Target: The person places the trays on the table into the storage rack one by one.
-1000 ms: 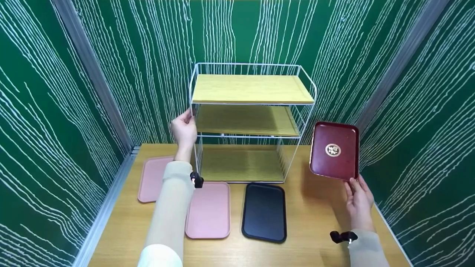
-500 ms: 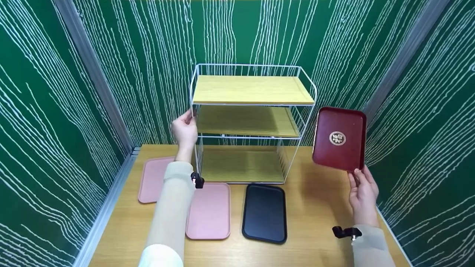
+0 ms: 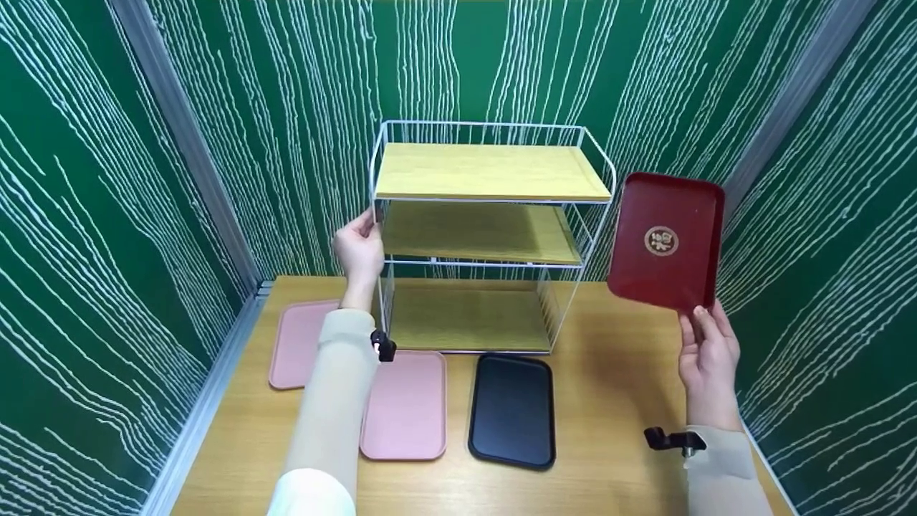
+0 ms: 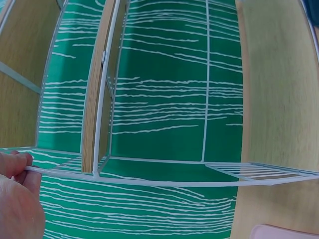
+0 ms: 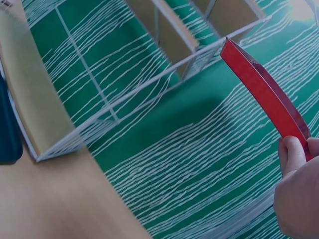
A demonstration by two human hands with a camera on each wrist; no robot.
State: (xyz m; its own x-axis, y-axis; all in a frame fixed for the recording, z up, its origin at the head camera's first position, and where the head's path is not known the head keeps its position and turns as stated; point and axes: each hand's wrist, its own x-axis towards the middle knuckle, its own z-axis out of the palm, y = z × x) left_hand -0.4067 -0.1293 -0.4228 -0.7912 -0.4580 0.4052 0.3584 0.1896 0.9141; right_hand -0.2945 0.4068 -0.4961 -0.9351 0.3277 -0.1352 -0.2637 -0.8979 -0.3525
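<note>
My left hand (image 3: pixel 359 247) pinches the left front upright of a white wire rack (image 3: pixel 494 266) with three wooden shelves; the left wrist view shows thumb and fingers on the thin white wire. In my right hand (image 3: pixel 708 355) a dark red tray (image 3: pixel 666 276) with a gold round emblem is gripped by its lower right corner. It hangs in the air right of the rack, tilted up so its inner face shows. Seen edge-on in the right wrist view, the red tray (image 5: pixel 264 94) is apart from the rack's side. No tray lies on any of the three shelves.
Two pink trays lie on the wooden table (image 3: pixel 594 459): one pink tray (image 3: pixel 405 408) before the rack, another pink tray (image 3: pixel 294 344) at the left, partly behind my forearm. A black tray (image 3: pixel 512 412) lies right of them. Green walls with white lines enclose the table.
My right hand has lifted the red tray up and slightly to the right, from beside the lower shelves to about the height of the upper ones. The left hand stays on the rack.
</note>
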